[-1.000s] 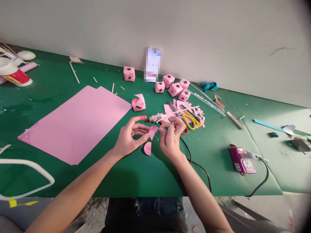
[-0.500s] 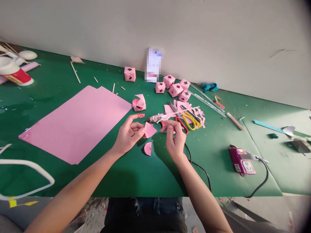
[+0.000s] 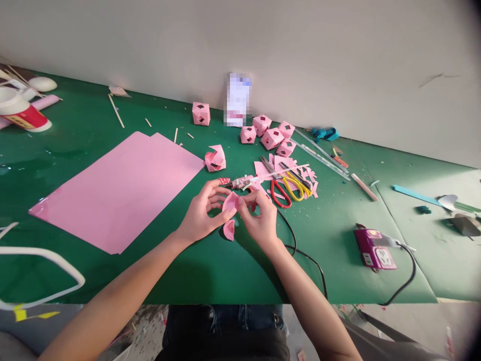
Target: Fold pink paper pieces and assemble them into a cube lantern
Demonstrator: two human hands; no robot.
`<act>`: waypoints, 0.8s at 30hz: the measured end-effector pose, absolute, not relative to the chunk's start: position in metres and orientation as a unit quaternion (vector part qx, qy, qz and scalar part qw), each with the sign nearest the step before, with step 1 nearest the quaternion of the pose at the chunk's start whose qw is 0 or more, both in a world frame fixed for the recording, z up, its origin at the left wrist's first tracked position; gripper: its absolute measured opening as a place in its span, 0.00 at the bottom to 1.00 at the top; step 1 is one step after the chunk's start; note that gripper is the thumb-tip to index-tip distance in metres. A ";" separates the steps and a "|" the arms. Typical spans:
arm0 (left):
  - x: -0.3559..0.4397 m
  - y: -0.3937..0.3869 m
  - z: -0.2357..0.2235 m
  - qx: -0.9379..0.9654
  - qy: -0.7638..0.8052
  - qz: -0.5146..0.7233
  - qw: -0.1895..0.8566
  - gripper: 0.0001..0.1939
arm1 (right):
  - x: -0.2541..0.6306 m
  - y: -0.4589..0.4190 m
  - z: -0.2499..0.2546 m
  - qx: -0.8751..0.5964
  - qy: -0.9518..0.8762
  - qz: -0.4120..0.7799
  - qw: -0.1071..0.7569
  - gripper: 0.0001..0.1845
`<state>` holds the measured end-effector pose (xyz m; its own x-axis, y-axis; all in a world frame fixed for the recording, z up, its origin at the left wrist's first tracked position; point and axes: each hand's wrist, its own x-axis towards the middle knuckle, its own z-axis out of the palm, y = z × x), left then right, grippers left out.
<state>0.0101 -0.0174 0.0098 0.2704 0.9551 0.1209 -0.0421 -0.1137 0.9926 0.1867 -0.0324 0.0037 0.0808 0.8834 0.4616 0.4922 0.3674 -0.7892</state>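
While the left hand (image 3: 199, 213) and right hand (image 3: 260, 216) pinch a smooth, curved pink paper piece (image 3: 230, 202) between them over the green tabletop (image 3: 180, 281), they partly hide its edges, and pixelation masks the bright panel (image 3: 237, 99) beyond.

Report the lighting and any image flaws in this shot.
Head view: white glare on the table's left side; dark shadow beside the right hand; left hand fairly sharp; phone pixelated past reading; cup slanted, likely lens stretch; dark vignette along the right edge.
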 end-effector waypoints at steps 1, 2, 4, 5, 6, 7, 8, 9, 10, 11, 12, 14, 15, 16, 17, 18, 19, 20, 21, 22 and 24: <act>0.012 -0.018 0.009 0.583 0.398 0.466 0.533 0.28 | 0.184 -0.033 0.003 -0.531 -0.646 0.199 0.511 0.11; 0.013 -0.018 0.009 0.578 0.408 0.472 0.525 0.26 | 0.182 -0.034 0.003 -0.532 -0.643 0.210 0.510 0.10; 0.014 -0.018 0.008 0.570 0.429 0.480 0.511 0.24 | 0.178 -0.035 0.004 -0.529 -0.637 0.237 0.508 0.09; 0.013 -0.018 0.007 0.568 0.436 0.481 0.505 0.24 | 0.177 -0.035 0.004 -0.526 -0.636 0.250 0.507 0.08; 0.013 -0.017 0.007 0.566 0.443 0.482 0.501 0.24 | 0.177 -0.035 0.004 -0.522 -0.638 0.259 0.504 0.08; 0.013 -0.017 0.006 0.567 0.447 0.480 0.499 0.24 | 0.177 -0.035 0.004 -0.518 -0.643 0.262 0.499 0.08; 0.013 -0.016 0.006 0.568 0.448 0.476 0.499 0.24 | 0.178 -0.035 0.004 -0.516 -0.651 0.258 0.494 0.08; 0.012 -0.016 0.006 0.571 0.449 0.473 0.499 0.24 | 0.179 -0.034 0.004 -0.515 -0.659 0.249 0.489 0.09; 0.013 -0.016 0.006 0.571 0.451 0.471 0.498 0.24 | 0.180 -0.033 0.003 -0.514 -0.668 0.234 0.485 0.09; 0.013 -0.016 0.006 0.571 0.454 0.470 0.497 0.24 | 0.180 -0.033 0.002 -0.513 -0.675 0.216 0.484 0.10; 0.015 -0.016 0.006 0.568 0.458 0.472 0.495 0.24 | 0.180 -0.032 0.001 -0.512 -0.680 0.197 0.487 0.11; 0.018 -0.017 0.005 0.553 0.464 0.486 0.493 0.24 | 0.178 -0.033 0.000 -0.515 -0.680 0.165 0.496 0.11; 0.021 -0.018 0.005 0.542 0.464 0.495 0.496 0.24 | 0.176 -0.034 -0.001 -0.520 -0.675 0.154 0.501 0.11; 0.023 -0.019 0.005 0.529 0.463 0.504 0.501 0.24 | 0.175 -0.035 -0.001 -0.527 -0.668 0.148 0.504 0.12; 0.024 -0.020 0.005 0.517 0.462 0.512 0.507 0.24 | 0.173 -0.035 -0.001 -0.533 -0.662 0.147 0.506 0.12; 0.025 -0.021 0.006 0.505 0.463 0.519 0.511 0.24 | 0.173 -0.035 -0.001 -0.537 -0.659 0.153 0.504 0.12; 0.026 -0.021 0.007 0.498 0.465 0.522 0.513 0.24 | 0.174 -0.035 0.000 -0.539 -0.660 0.163 0.498 0.12; 0.025 -0.021 0.008 0.492 0.470 0.523 0.512 0.24 | 0.177 -0.033 0.000 -0.538 -0.666 0.173 0.487 0.13; 0.024 -0.019 0.008 0.489 0.477 0.525 0.508 0.23 | 0.181 -0.031 -0.001 -0.537 -0.674 0.183 0.473 0.12; 0.022 -0.017 0.008 0.486 0.484 0.527 0.502 0.23 | 0.187 -0.027 -0.002 -0.538 -0.683 0.183 0.459 0.13; 0.016 -0.011 0.007 0.478 0.498 0.537 0.485 0.22 | 0.202 -0.018 -0.007 -0.566 -0.678 0.135 0.449 0.15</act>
